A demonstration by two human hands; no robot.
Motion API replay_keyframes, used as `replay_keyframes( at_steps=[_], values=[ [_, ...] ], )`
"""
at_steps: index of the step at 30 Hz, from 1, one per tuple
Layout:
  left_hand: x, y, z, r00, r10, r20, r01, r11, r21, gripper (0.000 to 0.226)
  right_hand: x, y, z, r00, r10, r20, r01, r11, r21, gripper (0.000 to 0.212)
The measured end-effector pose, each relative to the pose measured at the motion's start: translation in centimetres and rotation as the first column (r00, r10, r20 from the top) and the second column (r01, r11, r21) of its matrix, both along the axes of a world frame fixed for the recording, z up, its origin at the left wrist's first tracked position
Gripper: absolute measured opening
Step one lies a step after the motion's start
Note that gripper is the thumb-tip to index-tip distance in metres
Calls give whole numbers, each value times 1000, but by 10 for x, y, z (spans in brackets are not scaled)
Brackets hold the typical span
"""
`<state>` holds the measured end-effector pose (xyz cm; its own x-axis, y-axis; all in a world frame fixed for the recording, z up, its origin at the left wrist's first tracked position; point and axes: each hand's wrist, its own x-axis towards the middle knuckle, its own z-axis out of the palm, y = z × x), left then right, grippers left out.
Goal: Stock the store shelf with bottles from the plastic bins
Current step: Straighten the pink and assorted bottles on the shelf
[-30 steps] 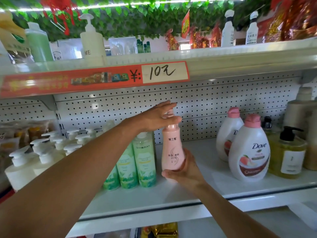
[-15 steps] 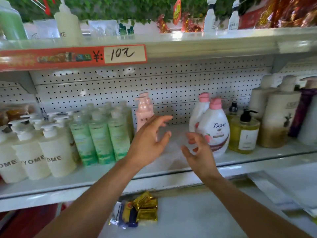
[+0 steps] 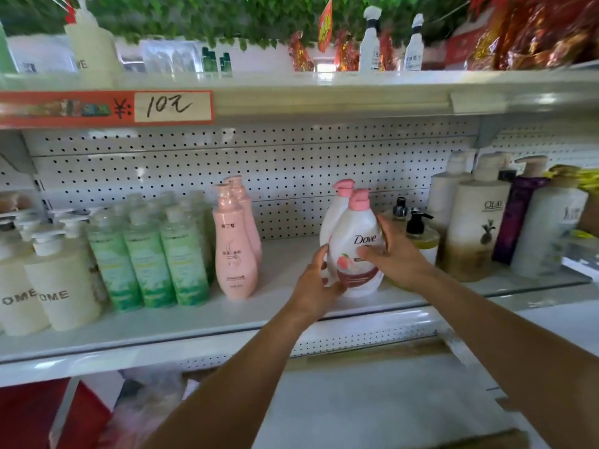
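**Both hands on front Dove bottle, middle shelf**

The white Dove bottle (image 3: 356, 251) with a pink cap stands upright on the middle shelf (image 3: 181, 322), directly in front of a second, similar bottle (image 3: 334, 215). The left hand (image 3: 316, 286) grips its lower left side, fingers curled against the body. The right hand (image 3: 393, 254) holds its right side, fingers wrapped over the label. To the left, well apart, two pink bottles (image 3: 235, 247) stand one behind the other, beside a row of green bottles (image 3: 149, 257). An amber pump bottle (image 3: 423, 234) stands just right of the right hand.
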<state>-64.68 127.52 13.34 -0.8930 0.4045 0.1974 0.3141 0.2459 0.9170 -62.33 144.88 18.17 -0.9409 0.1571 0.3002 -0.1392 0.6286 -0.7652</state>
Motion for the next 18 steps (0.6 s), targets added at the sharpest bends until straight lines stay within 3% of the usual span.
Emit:
replay_keyframes(
  at_steps=[5,11,18],
  values=[
    [-3,4,-10,998,25,-53,-19,994,111,80,-7,-1,7,999,33,33,-33,999,3,53],
    [-9,-26,-16,984,62,-165,-41,991,130,77,-18,-32,6,999,13,43,-17,997,81,73],
    [-15,-72,-23,988,41,-146,-23,992,121,78,-38,-79,7,998,20,56,-26,995,96,66]
  ],
)
